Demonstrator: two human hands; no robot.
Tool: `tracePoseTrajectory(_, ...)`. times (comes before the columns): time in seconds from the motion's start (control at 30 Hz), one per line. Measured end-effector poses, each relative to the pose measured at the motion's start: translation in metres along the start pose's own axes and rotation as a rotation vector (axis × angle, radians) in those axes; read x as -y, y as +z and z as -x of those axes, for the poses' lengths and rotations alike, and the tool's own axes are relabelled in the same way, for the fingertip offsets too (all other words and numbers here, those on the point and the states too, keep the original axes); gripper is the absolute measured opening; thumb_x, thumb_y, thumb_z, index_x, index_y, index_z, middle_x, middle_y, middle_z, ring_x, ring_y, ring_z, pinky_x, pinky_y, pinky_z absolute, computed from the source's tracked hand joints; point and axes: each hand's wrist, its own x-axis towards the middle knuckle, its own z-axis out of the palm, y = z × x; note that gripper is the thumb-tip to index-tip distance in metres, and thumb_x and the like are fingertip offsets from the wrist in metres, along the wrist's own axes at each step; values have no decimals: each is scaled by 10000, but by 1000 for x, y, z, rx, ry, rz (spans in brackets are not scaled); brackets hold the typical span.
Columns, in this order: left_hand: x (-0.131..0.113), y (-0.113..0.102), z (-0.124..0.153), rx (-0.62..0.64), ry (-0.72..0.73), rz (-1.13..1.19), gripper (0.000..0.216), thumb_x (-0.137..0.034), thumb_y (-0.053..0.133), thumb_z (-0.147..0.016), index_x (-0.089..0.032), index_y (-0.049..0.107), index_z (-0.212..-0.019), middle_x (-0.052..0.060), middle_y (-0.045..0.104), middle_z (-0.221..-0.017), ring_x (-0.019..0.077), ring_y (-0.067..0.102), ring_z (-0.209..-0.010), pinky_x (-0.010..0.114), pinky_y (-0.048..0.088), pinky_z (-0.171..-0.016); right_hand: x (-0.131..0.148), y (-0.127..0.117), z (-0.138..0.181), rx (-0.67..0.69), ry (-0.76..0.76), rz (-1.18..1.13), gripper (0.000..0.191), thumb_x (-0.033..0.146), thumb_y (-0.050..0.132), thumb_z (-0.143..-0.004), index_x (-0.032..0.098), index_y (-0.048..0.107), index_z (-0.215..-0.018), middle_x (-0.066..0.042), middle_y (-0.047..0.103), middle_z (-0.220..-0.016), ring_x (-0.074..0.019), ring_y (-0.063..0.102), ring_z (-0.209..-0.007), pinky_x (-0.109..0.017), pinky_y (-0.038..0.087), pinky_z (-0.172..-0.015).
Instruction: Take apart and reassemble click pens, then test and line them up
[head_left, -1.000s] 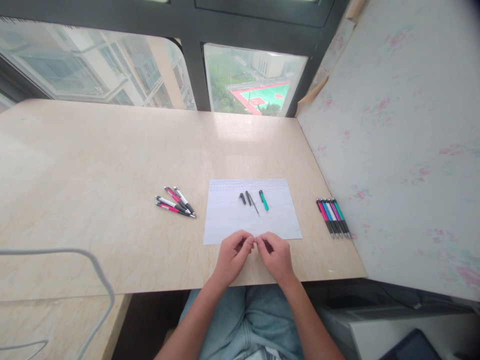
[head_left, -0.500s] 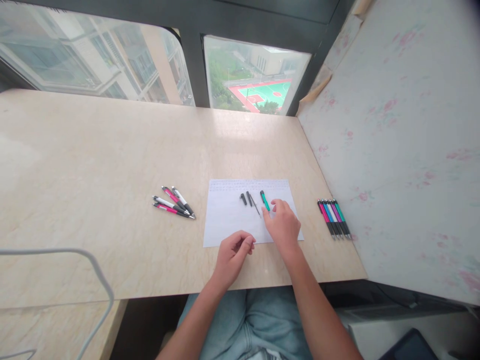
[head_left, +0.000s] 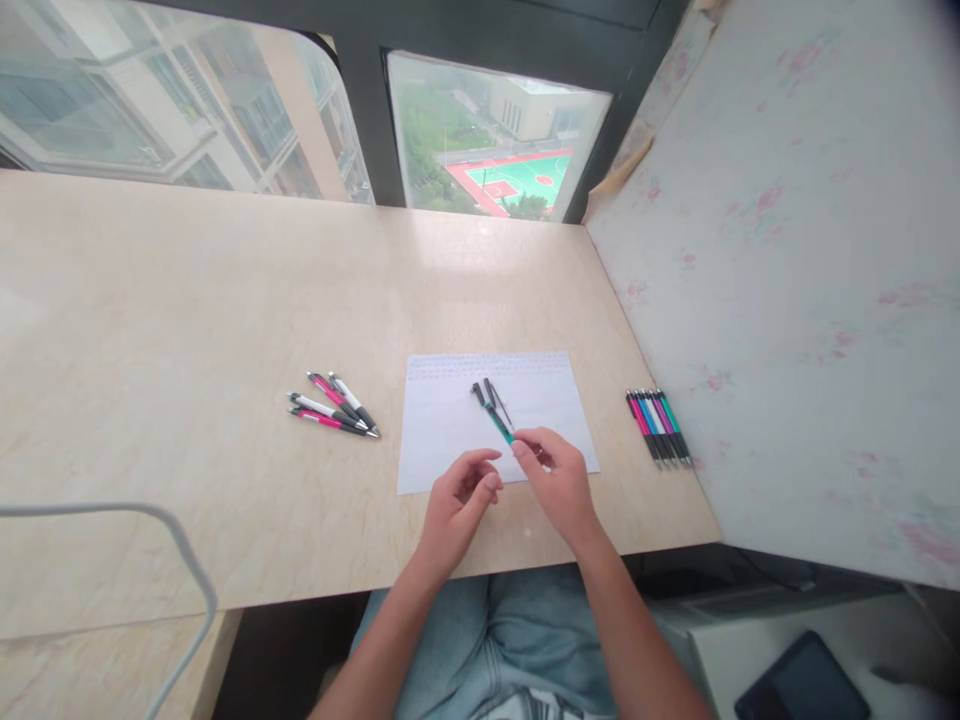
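Note:
My right hand pinches one end of a green pen barrel between thumb and fingertips. The barrel slants up to the left above a white sheet of paper with faint writing along its top. My left hand hovers over the sheet's near edge, thumb and fingers apart, holding nothing. Just beyond the barrel lie small black pen parts and a thin ink refill. The barrel's upper end overlaps a black piece in view; whether they touch, I cannot tell.
Several pink and white pens lie fanned out left of the paper. A row of coloured pens lies at right near the floral wall. A grey cable curves at lower left. Windows stand behind the table.
My right hand has picked up the green barrel from the paper and brought it left, toward my left hand. My left hand's fingers have spread. The view has shifted slightly.

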Motion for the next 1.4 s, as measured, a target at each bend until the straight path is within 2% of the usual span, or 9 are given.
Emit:
tracePoseTrajectory(0.1,1,1,-1,-36,11,3,261,-400,632,-875,-176,633,-1007,17,629,-753,143,573,-660,273,484,-648,9,3,14,74,-65,-26,199,320,555,-935,213,721,-960,-40,702,-827,-158,632,-729,-273,504,-646)
tracePoseTrajectory(0.2,1,1,-1,-78,-5,-3,265,-425,668,-842,-166,648,-896,16,632,-709,147,574,-641,277,487,-632,12,5,18,61,-103,22,169,299,581,-923,217,725,-956,-34,682,-812,-141,597,-672,-265,494,-614)
tracePoseTrajectory(0.47,5,-1,-3,-201,-21,15,282,-422,660,-854,-150,697,-917,17,650,-704,139,572,-641,269,477,-645,12,9,19,96,-150,59,129,266,575,-914,218,691,-945,-19,654,-813,-126,596,-687,-235,485,-576)
tracePoseTrajectory(0.93,12,-4,-6,-204,-55,111,285,-419,685,-835,-152,694,-936,29,658,-743,147,581,-672,279,471,-670,8,5,16,140,-167,49,185,299,531,-942,221,697,-970,-25,682,-825,-135,611,-712,-247,486,-615)
tracePoseTrajectory(1.1,13,-5,-5,-214,-71,171,271,-409,667,-854,-153,684,-940,37,672,-744,147,586,-672,280,469,-679,-2,-7,7,80,-112,141,231,279,486,-959,208,698,-902,-35,696,-830,-151,610,-725,-270,480,-674)
tracePoseTrajectory(1.2,13,-5,-5,-200,-72,192,260,-399,655,-867,-150,677,-936,41,678,-746,144,586,-668,277,465,-674,-14,-15,-5,17,-72,242,205,251,500,-933,192,696,-944,-52,699,-861,-158,606,-707,-284,478,-683)
tracePoseTrajectory(1.4,13,-4,-5,-203,-72,226,252,-394,653,-871,-152,676,-935,36,678,-754,138,585,-667,278,461,-681,-28,-16,-37,90,-73,413,227,178,531,-876,191,695,-1032,-46,688,-901,-137,564,-636,-300,471,-735)
